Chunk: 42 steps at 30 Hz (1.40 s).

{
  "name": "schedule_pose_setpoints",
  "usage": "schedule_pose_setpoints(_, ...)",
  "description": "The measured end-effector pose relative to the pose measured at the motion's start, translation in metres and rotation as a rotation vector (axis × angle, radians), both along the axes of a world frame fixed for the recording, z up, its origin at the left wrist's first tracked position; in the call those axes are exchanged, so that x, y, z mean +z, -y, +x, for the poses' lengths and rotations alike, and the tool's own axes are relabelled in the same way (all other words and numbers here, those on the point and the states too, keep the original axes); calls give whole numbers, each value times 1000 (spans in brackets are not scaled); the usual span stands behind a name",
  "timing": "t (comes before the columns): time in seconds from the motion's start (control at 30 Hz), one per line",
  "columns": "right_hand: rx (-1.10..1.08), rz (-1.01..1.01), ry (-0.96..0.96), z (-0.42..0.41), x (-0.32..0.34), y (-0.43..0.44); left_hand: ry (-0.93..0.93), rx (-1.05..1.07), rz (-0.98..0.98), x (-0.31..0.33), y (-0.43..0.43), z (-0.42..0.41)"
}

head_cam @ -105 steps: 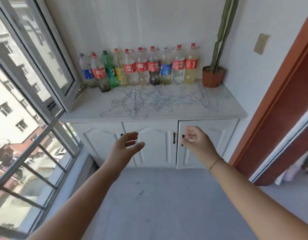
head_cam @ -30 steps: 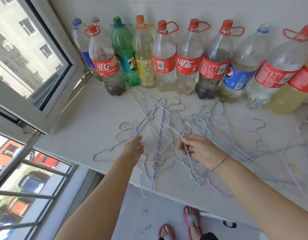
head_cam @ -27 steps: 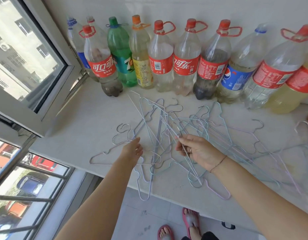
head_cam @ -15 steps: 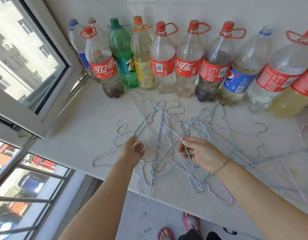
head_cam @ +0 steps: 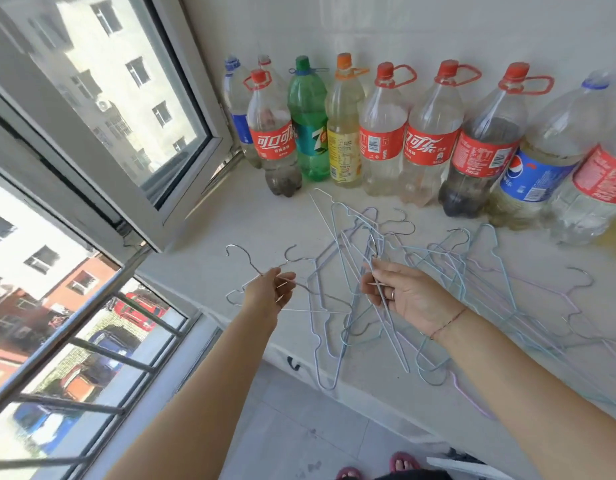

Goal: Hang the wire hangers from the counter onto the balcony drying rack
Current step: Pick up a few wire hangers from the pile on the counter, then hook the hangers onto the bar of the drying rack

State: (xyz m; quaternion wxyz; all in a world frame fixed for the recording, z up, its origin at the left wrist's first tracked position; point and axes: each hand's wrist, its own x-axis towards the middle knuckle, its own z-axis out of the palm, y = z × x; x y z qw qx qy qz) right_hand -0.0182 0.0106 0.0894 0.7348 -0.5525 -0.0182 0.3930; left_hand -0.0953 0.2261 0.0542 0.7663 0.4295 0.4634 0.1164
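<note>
Landmark: the green bottle, upright in the row of bottles along the wall at the back of the counter; every place below is told from it.
Left hand: in front of the green bottle and slightly to its window side, above the counter's front edge; thumb and fingertips pinch the neck of a silver hanger.
Silver hanger: the hook sticks out of the grip toward the window side; the shoulders trail from the grip toward the other hand, low over the counter; I cannot tell whether it is clear of the surface.
Right hand: in front of the green bottle, on the side away from the window; fingers curled, pinching one wire of a pale hanger.
Pale hanger: the hook pokes up just above the fingertips; a long side runs past the palm toward the counter's front edge.
Pile of hangers: tangled on the counter, starting just in front of the green bottle and spreading away from the window, under and beyond the right hand; a few loops overhang the front edge.
Window: open sash, on the opposite side of the green bottle from the pile.
</note>
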Motion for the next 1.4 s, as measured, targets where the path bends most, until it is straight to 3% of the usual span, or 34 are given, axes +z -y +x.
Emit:
schedule_pose_setpoints(0.33,218,89,33,-32,31,-28,11,165,196,55,12,-99)
schedule_pose_setpoints(0.77,682,158,65,-148,81,9,34,514,438,115,147,-265)
schedule_pose_setpoints(1.4,1316,277,-118,-510,167,38,-97,1085,577,217,327,-643)
